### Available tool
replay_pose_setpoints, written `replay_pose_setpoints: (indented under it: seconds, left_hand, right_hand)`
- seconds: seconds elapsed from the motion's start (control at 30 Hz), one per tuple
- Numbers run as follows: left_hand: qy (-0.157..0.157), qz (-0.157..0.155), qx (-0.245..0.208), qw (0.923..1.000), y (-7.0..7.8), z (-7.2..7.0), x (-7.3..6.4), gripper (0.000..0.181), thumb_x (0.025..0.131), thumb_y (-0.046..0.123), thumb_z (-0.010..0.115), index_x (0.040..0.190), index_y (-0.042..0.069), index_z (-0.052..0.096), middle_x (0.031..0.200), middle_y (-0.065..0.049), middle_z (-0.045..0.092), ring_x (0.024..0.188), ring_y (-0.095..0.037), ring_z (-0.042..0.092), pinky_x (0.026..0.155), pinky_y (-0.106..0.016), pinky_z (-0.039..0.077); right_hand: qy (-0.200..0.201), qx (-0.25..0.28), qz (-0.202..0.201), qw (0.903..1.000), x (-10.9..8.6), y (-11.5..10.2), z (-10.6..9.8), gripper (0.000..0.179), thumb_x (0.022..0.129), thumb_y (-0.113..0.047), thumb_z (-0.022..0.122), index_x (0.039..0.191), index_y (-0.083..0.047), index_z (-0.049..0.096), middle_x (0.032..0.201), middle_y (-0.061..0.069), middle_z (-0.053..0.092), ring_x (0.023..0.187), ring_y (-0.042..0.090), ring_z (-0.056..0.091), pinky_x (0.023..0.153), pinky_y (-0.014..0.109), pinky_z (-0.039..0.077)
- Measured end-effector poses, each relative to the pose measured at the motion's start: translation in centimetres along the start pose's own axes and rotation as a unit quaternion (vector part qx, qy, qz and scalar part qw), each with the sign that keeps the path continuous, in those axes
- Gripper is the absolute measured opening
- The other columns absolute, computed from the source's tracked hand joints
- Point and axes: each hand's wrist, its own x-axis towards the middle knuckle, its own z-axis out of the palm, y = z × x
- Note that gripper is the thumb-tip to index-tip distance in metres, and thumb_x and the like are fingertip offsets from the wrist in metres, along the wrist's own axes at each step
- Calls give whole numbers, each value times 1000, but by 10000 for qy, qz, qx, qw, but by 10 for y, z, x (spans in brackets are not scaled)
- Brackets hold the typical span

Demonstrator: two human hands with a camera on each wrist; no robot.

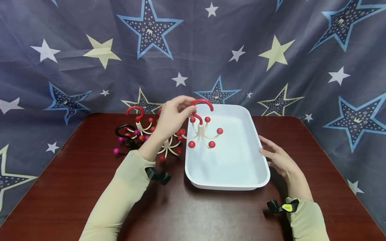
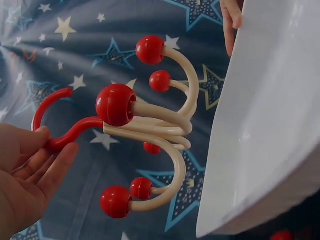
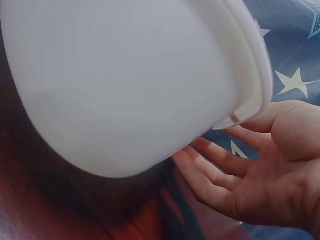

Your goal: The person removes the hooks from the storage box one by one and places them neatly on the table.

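My left hand (image 1: 175,115) pinches the red hook of a multi-arm hanger (image 1: 201,131) between thumb and fingers. The hanger has curved cream arms tipped with red balls and hangs upright over the left part of a white plastic tray (image 1: 229,167). In the left wrist view the hanger's cream arms (image 2: 172,122) point toward the tray wall (image 2: 250,140). My right hand (image 1: 280,159) holds the tray's right side, with the thumb at the rim and the other fingers (image 3: 215,165) against the outside below it. Part of that thumb is hidden behind the rim in the right wrist view.
Left of the tray, more hangers crowd together: a red-hooked one (image 1: 138,122), another with cream arms (image 1: 167,144) partly behind my left forearm, and a black one (image 1: 130,142) with pink balls. They lie on a brown table (image 1: 75,187). A star-patterned curtain (image 1: 193,60) stands behind.
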Motion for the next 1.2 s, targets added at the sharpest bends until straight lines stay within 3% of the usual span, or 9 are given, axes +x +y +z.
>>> replay_pose_setpoints:
  seconds: [0.23,0.5,0.73,0.97,1.2]
  left_hand:
    - [119,-60,82,9999,-4,-23,-25,21,83,16,66,103,8,65,86,-7,68,67,-18,66,58,-24,51]
    - [514,-86,314,9981,-14,-48,-54,21,81,14,68,101,7,67,83,-10,68,66,-8,63,60,-18,48]
    - [779,-172,651,9947,-23,-73,-79,19,82,14,67,100,9,68,80,-3,64,66,-1,59,58,-16,47]
    - [602,-506,609,9950,-37,-90,-95,21,83,9,64,104,6,66,87,-9,66,67,-4,65,60,-20,52]
    - [547,-651,588,9946,-53,-100,-108,19,84,6,62,102,2,64,86,-10,66,68,-4,65,63,-21,52]
  right_hand:
    - [43,-65,-11,10000,0,0,-1,70,89,-30,57,146,-21,18,138,19,33,95,6,57,84,40,49]
    - [77,-53,40,9999,0,0,2,69,89,-29,57,146,-21,19,138,19,34,96,8,57,84,39,48]
    - [39,-85,53,9999,1,-2,2,68,90,-28,55,146,-23,17,141,20,31,98,9,56,84,39,48]
    - [47,-105,65,9999,0,-3,2,67,91,-27,54,146,-24,17,141,20,31,100,10,56,85,39,48]
    - [83,-103,78,9999,0,-1,2,67,91,-28,54,146,-23,18,139,21,32,97,10,56,84,39,49]
